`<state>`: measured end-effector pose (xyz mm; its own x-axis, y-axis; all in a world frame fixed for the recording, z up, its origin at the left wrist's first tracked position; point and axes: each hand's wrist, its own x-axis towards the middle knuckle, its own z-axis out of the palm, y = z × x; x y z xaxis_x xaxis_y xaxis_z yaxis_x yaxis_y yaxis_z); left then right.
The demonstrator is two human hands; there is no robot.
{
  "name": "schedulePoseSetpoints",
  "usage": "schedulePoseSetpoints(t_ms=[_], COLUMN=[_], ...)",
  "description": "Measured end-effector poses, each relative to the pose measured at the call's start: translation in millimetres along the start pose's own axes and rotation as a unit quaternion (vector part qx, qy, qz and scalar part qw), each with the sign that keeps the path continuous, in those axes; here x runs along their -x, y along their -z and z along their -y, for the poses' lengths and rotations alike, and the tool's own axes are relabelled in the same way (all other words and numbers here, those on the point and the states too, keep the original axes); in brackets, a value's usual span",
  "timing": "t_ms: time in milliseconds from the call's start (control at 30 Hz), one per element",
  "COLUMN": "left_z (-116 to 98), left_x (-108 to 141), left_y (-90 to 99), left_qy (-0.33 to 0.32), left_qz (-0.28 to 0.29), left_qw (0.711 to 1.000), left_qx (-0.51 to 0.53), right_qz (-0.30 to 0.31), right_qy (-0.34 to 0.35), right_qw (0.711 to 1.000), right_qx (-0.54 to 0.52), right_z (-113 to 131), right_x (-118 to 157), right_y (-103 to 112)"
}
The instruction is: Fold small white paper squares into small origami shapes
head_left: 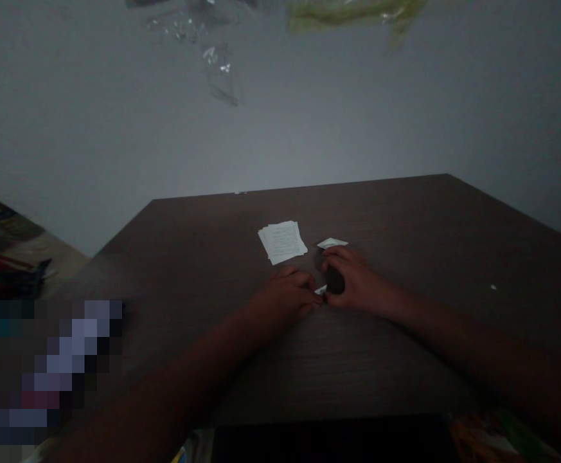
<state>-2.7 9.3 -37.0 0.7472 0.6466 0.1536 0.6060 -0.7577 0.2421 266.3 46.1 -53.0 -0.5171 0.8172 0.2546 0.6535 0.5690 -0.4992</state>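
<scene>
A small piece of white paper (320, 290) sits low over the dark table, mostly covered by fingers. My left hand (290, 292) is closed on its left side, thumb and forefinger together. From the right, my right hand (352, 280) curves in, its thumb tip at the same paper and its other fingers reaching forward. Just beyond those fingers lies a folded white paper (332, 243), pointed at its ends. A loose stack of printed paper sheets (284, 242) rests ahead of my left hand.
The brown wood-grain table (203, 238) backs onto a pale wall (333, 109). A tiny white scrap (493, 287) lies at the right. Clear plastic (220, 71) and a yellow wrapper (352, 16) hang on the wall. Cluttered items (0, 276) stand left of the table.
</scene>
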Motion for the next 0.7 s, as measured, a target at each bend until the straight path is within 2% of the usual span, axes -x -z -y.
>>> schedulePoseSetpoints(t_ms=[233,700], left_z=[-8,10], left_x=[-2,-1], left_y=[6.5,-4.7], left_qy=[0.010,-0.020], left_qz=[0.004,-0.013], left_qw=[1.000,0.999], left_qx=[0.017,0.034], right_qz=[0.000,0.004], right_qy=[-0.034,-0.067], right_qw=[0.999,0.998], right_qx=[-0.008,-0.002], right_z=[-3,-2], right_x=[-5,-17], right_y=[-1,4])
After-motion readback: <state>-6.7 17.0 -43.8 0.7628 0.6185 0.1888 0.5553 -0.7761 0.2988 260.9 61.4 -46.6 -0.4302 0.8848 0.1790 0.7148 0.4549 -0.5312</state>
